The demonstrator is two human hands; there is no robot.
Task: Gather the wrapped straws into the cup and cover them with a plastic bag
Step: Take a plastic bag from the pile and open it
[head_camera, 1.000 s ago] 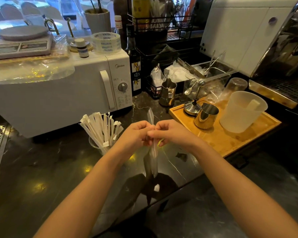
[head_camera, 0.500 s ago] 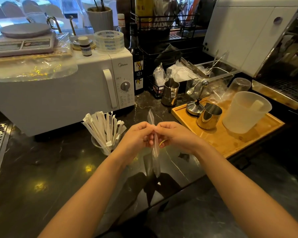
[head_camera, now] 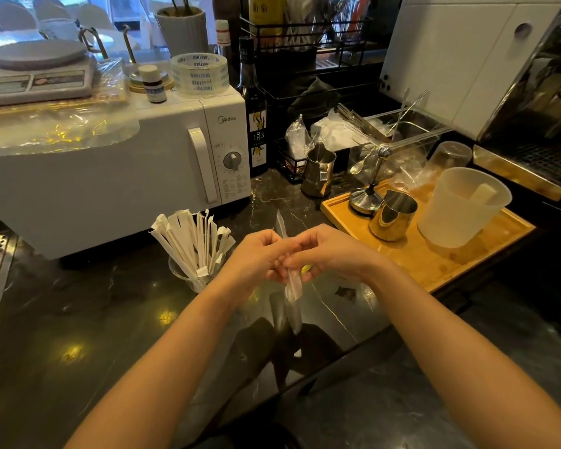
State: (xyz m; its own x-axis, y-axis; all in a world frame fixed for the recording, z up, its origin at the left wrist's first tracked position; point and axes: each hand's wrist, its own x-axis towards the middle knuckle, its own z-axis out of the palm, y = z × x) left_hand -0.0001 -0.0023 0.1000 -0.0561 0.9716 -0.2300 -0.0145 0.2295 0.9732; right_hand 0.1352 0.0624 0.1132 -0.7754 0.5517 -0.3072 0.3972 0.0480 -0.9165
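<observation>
Several paper-wrapped straws stand fanned out in a clear glass cup on the dark marble counter, just left of my hands. My left hand and my right hand meet above the counter, fingertips pinched together on a narrow, folded clear plastic bag. The bag hangs down below my fingers, and one thin end of it pokes up above them. The cup's lower right side is hidden behind my left wrist.
A white microwave stands behind the cup, with a scale, tape roll and plastic sheet on top. At right, a wooden tray carries a steel pitcher and a frosted plastic jug. The counter edge runs diagonally under my forearms.
Both hands stay pinched on the plastic bag at the same place; the fingers shift slightly on it. The straws and cup have not moved.
</observation>
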